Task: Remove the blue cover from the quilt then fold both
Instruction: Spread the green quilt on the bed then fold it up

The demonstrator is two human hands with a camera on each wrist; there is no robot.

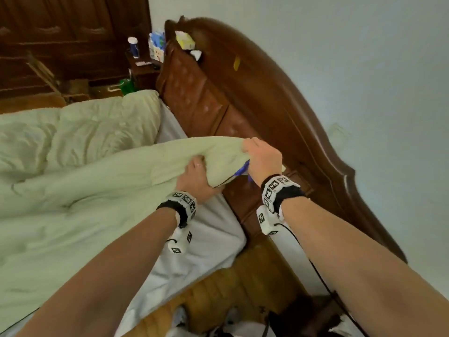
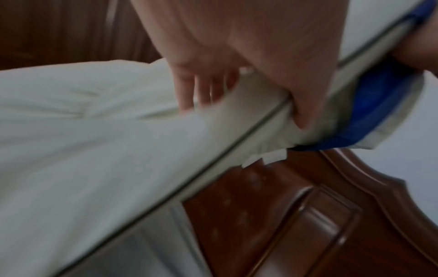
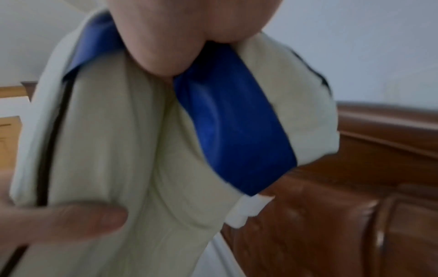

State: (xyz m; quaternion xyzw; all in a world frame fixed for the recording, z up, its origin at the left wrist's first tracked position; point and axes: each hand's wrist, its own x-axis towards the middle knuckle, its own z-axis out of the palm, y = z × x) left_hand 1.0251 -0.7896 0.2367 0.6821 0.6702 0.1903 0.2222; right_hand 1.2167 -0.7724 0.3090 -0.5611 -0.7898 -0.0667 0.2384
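Observation:
A pale green quilt (image 1: 97, 178) lies spread over the bed, and its near corner is lifted toward the headboard. My left hand (image 1: 196, 176) grips the pale fabric (image 2: 118, 131) from below, fingers curled over the fold beside a dark zipper line (image 2: 213, 159). My right hand (image 1: 257, 156) clutches the very corner from above, where a strip of the blue cover (image 1: 241, 170) shows. In the right wrist view the blue cover (image 3: 237, 131) is bunched under my palm between pale folds (image 3: 106, 150). Blue also edges the corner (image 2: 379, 105) in the left wrist view.
A carved brown headboard (image 1: 267, 105) stands close behind both hands. The mattress with its white sheet (image 1: 213, 234) ends at a corner below my left wrist. A nightstand with bottles (image 1: 143, 66) sits far left, with wood floor (image 1: 218, 288) and clutter near my feet.

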